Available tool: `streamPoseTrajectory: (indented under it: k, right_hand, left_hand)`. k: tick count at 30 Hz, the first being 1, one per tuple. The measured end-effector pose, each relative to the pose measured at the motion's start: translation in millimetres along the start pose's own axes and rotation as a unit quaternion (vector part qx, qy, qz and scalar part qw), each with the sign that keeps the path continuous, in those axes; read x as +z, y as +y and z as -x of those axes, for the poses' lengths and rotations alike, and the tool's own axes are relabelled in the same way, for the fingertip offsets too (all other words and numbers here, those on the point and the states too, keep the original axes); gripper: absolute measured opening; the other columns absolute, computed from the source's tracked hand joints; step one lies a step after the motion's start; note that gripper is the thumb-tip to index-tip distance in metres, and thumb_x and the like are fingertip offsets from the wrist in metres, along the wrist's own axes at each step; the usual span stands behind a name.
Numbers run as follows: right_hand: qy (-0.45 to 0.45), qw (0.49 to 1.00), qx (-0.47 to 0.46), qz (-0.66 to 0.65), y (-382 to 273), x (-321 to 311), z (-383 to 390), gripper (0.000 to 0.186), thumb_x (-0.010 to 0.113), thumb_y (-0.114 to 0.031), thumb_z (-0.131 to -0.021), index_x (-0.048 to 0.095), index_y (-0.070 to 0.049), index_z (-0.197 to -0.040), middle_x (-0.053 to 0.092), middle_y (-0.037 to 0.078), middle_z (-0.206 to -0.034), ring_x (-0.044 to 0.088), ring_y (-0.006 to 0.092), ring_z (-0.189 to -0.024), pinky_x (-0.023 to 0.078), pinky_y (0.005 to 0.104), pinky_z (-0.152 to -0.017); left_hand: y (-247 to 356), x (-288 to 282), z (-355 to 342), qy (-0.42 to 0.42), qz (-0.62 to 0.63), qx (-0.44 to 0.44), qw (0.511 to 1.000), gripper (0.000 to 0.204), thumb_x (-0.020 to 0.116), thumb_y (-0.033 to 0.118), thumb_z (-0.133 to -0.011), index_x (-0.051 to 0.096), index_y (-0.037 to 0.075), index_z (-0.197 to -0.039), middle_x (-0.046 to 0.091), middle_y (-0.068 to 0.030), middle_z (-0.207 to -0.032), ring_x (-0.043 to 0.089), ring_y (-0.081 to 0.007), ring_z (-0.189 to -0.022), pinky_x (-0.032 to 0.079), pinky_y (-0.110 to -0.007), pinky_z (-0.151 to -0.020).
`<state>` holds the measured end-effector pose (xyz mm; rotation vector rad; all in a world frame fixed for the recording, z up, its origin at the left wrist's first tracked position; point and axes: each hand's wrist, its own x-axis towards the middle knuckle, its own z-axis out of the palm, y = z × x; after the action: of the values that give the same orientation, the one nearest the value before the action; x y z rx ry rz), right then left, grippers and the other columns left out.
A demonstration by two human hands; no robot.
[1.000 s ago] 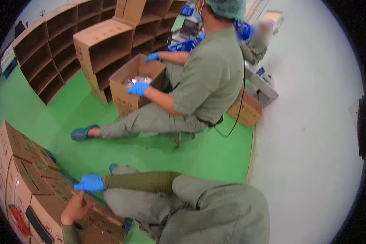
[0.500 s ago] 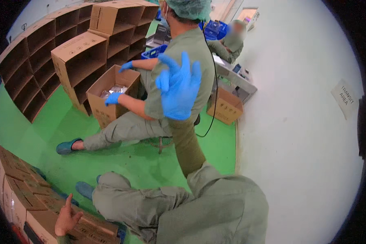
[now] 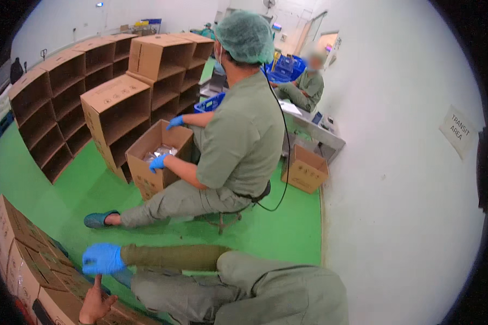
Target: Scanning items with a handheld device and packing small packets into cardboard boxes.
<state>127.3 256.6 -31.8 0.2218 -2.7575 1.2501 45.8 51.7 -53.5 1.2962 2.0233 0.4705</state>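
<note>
We are holding our gloved right hand (image 3: 103, 259) across the body, just above the extended index finger of our bare left hand (image 3: 96, 307). Whether the two are touching, we cannot tell. On the left, index finger and thumb are standing apart with nothing between them; the right fingers are looking curled, but how tightly they are closing we cannot tell. The stacked cartons (image 3: 59, 306) are lying at lower left, beside the hands. Step, as we are judging it: a hand-to-hand gesture, no carton being lifted. Any reach to the stack would be calling for parting the hands first.

Surroundings: a co-worker (image 3: 244, 141) is sitting ahead, working at an open carton (image 3: 140, 174) of silvery packets (image 3: 160, 151). Beyond, open-fronted cartons (image 3: 114, 95) are standing in tiers. In the way: our own knees (image 3: 162, 290) are crowding the right forearm; the co-worker's outstretched leg (image 3: 168, 208) is barring the way forward.
</note>
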Motion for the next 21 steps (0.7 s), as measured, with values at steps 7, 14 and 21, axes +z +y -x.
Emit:
streamPoseTrajectory:
  k: [7, 14, 21]
  right_hand:
    - [-0.055, 0.997, 0.061, 0.004, 21, 89, -6, 0.068, 0.036, -0.059, -0.089, 0.067, 0.0, -0.079, 0.061, 0.026, -0.072, 0.058, 0.0451, -0.069, 0.046, 0.05, -0.068]
    - [-0.054, 0.99, 0.108, -0.073, 22, 88, -4, 0.059, 0.04, -0.052, -0.09, 0.064, 0.001, -0.079, 0.061, 0.023, -0.074, 0.057, 0.0378, -0.069, 0.045, 0.0454, -0.068]
    - [0.212, 0.866, -0.268, -0.365, -116, -64, 102, 0.028, 0.053, -0.033, -0.09, 0.057, -0.005, -0.084, 0.056, 0.006, -0.08, 0.053, 0.0184, -0.072, 0.044, 0.0319, -0.067]
  left_hand:
    - [15, -13, 0, -0.228, -0.028, -0.216, 0.949, 0.06, 0.068, 0.03, -0.08, 0.044, 0.003, -0.128, 0.056, -0.0213, -0.115, 0.056, -0.0349, -0.104, 0.046, -0.045, -0.088]
    - [13, -10, 3, -0.065, -0.057, 0.071, 0.994, 0.058, 0.073, 0.03, -0.077, 0.048, -0.006, -0.114, 0.06, -0.0202, -0.082, 0.061, -0.0288, -0.07, 0.048, -0.041, -0.063]
    - [-24, -3, -9, -0.095, -0.019, 0.106, 0.99, 0.068, 0.071, 0.026, -0.079, 0.038, -0.002, -0.131, 0.063, -0.0184, -0.071, 0.063, -0.0293, -0.061, 0.048, -0.04, -0.057]
